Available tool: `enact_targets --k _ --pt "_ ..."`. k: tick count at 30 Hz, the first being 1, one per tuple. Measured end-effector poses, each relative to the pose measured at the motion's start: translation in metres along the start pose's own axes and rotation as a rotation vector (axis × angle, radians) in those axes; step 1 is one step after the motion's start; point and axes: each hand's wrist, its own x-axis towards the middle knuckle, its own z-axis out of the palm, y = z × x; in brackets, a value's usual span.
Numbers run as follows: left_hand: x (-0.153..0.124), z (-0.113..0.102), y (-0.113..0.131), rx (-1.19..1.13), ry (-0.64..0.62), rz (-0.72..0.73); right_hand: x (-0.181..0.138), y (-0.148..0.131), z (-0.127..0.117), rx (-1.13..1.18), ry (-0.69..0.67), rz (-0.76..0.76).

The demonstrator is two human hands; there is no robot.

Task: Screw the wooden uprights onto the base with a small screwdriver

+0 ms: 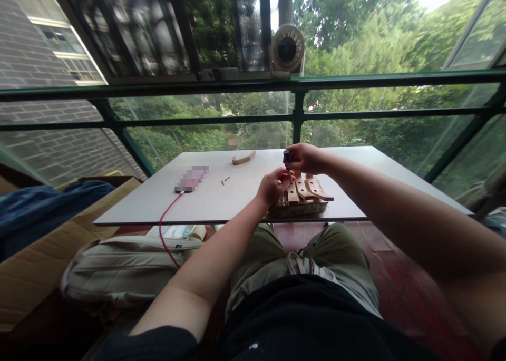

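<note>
My right hand (pixel 303 158) is closed around the dark handle of a screwdriver (pixel 286 156), which points down over the wooden pieces. Just below it, my left hand (pixel 273 185) pinches at the lower end of the tool; what lies between those fingertips is too small to make out. Under both hands, several light wooden pieces (pixel 303 188) with dark holes rest side by side on a low block (pixel 316 208) with a plastic-like wrapping. My left hand partly hides the left side of this block.
On the white table (pixel 213 205) lie a curved wooden piece (pixel 243 159), two small screws (pixel 225 181) and a blurred-out phone (pixel 192 180) with a red cable (pixel 162 218). Left of the table are a bag (pixel 118 266) and a cardboard box (pixel 35 276). A fan (pixel 287 49) stands beyond the green railing (pixel 245 119).
</note>
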Motion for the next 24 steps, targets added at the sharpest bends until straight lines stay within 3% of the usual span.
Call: enact_targets --k 12,24 --pt "0.000 -0.001 0.007 -0.023 -0.024 -0.002 0.002 0.000 0.001 -0.179 0.056 0.039" --pt "0.000 -0.004 0.023 -0.003 -0.009 -0.044 0.001 -0.002 0.002 -0.202 0.063 0.057"
